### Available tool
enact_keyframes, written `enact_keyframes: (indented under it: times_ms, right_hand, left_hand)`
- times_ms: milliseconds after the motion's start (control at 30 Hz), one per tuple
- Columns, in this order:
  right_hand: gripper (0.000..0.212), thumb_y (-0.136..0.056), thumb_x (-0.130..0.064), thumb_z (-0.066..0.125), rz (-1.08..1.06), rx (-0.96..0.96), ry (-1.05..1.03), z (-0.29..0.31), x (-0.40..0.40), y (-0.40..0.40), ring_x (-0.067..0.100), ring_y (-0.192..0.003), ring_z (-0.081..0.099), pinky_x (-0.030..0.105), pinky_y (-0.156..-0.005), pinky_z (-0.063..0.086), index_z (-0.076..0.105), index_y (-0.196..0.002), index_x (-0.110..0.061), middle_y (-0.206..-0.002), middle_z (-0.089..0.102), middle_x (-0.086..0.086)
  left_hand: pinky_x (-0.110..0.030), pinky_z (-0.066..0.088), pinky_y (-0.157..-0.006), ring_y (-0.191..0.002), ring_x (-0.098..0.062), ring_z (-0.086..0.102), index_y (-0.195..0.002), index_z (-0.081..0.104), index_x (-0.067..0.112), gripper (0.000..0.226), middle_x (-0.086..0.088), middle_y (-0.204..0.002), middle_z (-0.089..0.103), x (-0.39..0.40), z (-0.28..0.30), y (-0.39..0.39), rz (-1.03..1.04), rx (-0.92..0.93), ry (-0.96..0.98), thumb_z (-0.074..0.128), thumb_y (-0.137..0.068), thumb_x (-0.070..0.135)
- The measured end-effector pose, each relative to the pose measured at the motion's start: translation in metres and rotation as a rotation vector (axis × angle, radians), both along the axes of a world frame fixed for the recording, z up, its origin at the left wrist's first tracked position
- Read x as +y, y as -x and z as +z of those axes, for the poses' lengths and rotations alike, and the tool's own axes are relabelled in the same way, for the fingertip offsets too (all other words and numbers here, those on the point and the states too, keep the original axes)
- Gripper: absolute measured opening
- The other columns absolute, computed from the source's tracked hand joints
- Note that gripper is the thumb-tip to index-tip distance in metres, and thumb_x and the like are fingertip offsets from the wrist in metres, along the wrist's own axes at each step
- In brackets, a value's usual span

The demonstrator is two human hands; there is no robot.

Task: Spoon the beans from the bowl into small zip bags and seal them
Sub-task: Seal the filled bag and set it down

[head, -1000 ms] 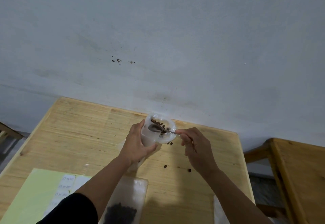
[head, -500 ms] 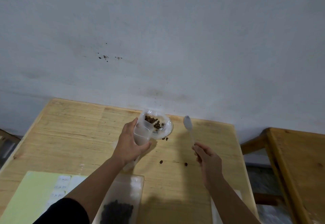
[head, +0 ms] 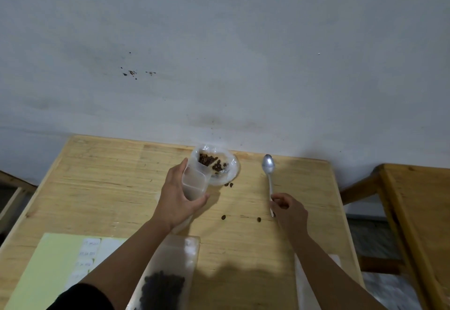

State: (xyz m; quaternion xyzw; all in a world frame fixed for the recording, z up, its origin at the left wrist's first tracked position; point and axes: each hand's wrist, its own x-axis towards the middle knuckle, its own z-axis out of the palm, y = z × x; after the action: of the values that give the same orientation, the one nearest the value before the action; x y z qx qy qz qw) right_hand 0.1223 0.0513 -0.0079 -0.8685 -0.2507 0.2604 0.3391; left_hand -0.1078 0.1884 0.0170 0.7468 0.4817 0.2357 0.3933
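Note:
A clear plastic bowl [head: 230,172] with brown beans [head: 210,161] stands at the table's far edge. My left hand [head: 176,200] grips a small translucent zip bag [head: 193,184] upright, its mouth against the bowl's near left side. What is inside the bag does not show. My right hand [head: 289,208] pinches the handle of an empty metal spoon [head: 268,165], which points away from me, low over the table to the right of the bowl. A filled zip bag [head: 168,280] of dark beans lies near me under my left forearm.
Loose beans [head: 223,217] lie on the wooden table [head: 109,188] between my hands. A green sheet with white labels [head: 51,268] lies at the near left. A pale bag [head: 304,283] sits under my right forearm. A second wooden table [head: 418,212] stands to the right.
My right hand drew the spoon out of the bowl, swung it right and brought it down toward the table. My left hand kept the bag at the bowl.

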Motion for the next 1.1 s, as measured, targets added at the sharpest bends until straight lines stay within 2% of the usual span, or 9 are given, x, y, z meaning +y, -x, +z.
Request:
enact_keyframes:
  times_ms: [133, 300, 400, 500, 667, 733, 833, 967, 1100]
  right_hand:
    - [0.004, -0.080, -0.022, 0.067, 0.024, -0.061, 0.029, -0.003, 0.000, 0.001, 0.002, -0.069, 0.060, 0.003, -0.067, 0.040, 0.069, -0.084, -0.023, -0.076, 0.067, -0.005]
    - [0.013, -0.087, -0.029, 0.062, 0.051, -0.005, -0.149, 0.037, 0.022, 0.023, 0.011, -0.065, 0.062, 0.027, -0.071, 0.049, 0.071, -0.085, -0.020, -0.067, 0.067, -0.005]
    - [0.010, -0.087, -0.024, 0.063, 0.199, 0.070, -0.314, 0.083, 0.036, 0.056, 0.003, -0.057, 0.060, 0.018, -0.062, 0.051, 0.071, -0.081, -0.023, -0.066, 0.068, -0.006]
    - [0.007, -0.084, -0.020, 0.066, 0.281, 0.152, -0.399, 0.115, 0.046, 0.087, -0.005, -0.058, 0.060, 0.012, -0.063, 0.050, 0.069, -0.085, -0.027, -0.073, 0.070, -0.009]
    - [0.013, -0.085, -0.016, 0.065, 0.241, 0.206, -0.422, 0.144, 0.051, 0.120, 0.003, -0.053, 0.054, 0.018, -0.057, 0.046, 0.072, -0.076, -0.008, -0.062, 0.064, 0.000]
    - [0.014, -0.083, -0.016, 0.065, 0.234, 0.196, -0.392, 0.153, 0.052, 0.131, 0.006, -0.059, 0.056, 0.024, -0.063, 0.046, 0.072, -0.074, -0.008, -0.069, 0.067, 0.009]
    - [0.012, -0.081, -0.016, 0.067, 0.249, 0.178, -0.376, 0.165, 0.050, 0.148, 0.008, -0.067, 0.058, 0.025, -0.069, 0.046, 0.072, -0.073, -0.010, -0.073, 0.069, 0.007]
    - [0.019, -0.085, -0.023, 0.065, 0.206, 0.303, -0.435, 0.178, 0.039, 0.168, 0.010, -0.064, 0.060, 0.025, -0.066, 0.047, 0.073, -0.076, -0.008, -0.069, 0.068, -0.001]
    - [0.027, -0.081, -0.033, 0.062, 0.117, 0.457, -0.610, 0.175, 0.018, 0.185, 0.012, -0.084, 0.068, 0.024, -0.081, 0.054, 0.067, -0.103, -0.018, -0.091, 0.071, 0.002]
  left_hand:
    - [-0.018, 0.031, -0.097, -0.117, -0.004, 0.038, -0.147, 0.022, 0.020, 0.102, 0.002, -0.134, 0.038, -0.005, 0.007, -0.003, -0.011, -0.009, -0.011, 0.083, -0.066, 0.033]
    - [-0.016, 0.030, -0.098, -0.121, -0.003, 0.037, -0.148, 0.019, 0.022, 0.106, 0.004, -0.137, 0.036, -0.010, 0.019, -0.003, -0.047, -0.060, -0.024, 0.083, -0.065, 0.034]
    - [-0.015, 0.030, -0.097, -0.122, -0.003, 0.036, -0.148, 0.018, 0.023, 0.108, 0.006, -0.138, 0.034, -0.013, 0.032, -0.001, -0.099, -0.092, -0.049, 0.083, -0.064, 0.038]
    - [-0.003, 0.027, -0.093, -0.122, -0.001, 0.035, -0.148, 0.018, 0.023, 0.108, 0.007, -0.137, 0.034, -0.017, 0.047, 0.004, -0.169, -0.139, -0.089, 0.082, -0.064, 0.043]
    - [0.000, 0.023, -0.093, -0.122, -0.003, 0.035, -0.149, 0.015, 0.025, 0.123, 0.007, -0.134, 0.034, -0.021, 0.073, 0.026, -0.276, -0.152, -0.110, 0.072, -0.050, 0.072]
    - [0.000, 0.023, -0.093, -0.120, -0.002, 0.034, -0.148, 0.015, 0.027, 0.125, 0.010, -0.132, 0.034, -0.019, 0.081, 0.039, -0.274, -0.168, -0.095, 0.074, -0.046, 0.069]
    - [-0.009, 0.034, -0.093, -0.108, 0.000, 0.042, -0.145, 0.027, 0.029, 0.103, 0.011, -0.121, 0.042, -0.017, 0.089, 0.059, -0.231, -0.225, -0.089, 0.083, -0.059, 0.043]
    - [-0.007, 0.039, -0.085, -0.095, 0.002, 0.050, -0.136, 0.043, 0.032, 0.068, 0.015, -0.108, 0.053, -0.021, 0.100, 0.079, -0.150, -0.315, -0.110, 0.075, -0.077, 0.025]
    - [-0.006, 0.043, -0.072, -0.081, -0.005, 0.057, -0.123, 0.051, 0.040, 0.045, 0.012, -0.089, 0.059, -0.026, 0.108, 0.090, 0.037, -0.518, 0.052, 0.067, -0.085, 0.022]
